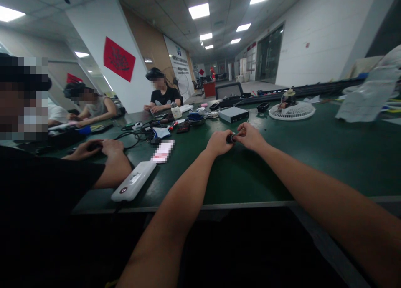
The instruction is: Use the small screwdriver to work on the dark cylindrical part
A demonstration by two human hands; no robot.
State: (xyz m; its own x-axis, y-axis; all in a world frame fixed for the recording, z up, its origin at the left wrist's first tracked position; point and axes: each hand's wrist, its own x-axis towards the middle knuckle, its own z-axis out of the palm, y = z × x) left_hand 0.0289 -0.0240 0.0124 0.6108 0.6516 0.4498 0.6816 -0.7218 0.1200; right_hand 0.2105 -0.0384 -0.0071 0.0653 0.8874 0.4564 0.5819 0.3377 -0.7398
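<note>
We hold a small dark part (231, 139) over the green surface (194, 183), the fingers of our left hand (220, 142) curled closely around it. Our right hand (251, 137) has its fingers narrow against the part, their exact grip unclear; a grey box (234, 115) and white fan grille (299, 112) sit beyond.

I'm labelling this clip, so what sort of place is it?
Probably an office used as a workshop: a green worktable, black cables, and what looks like a dismantled fan.
</note>
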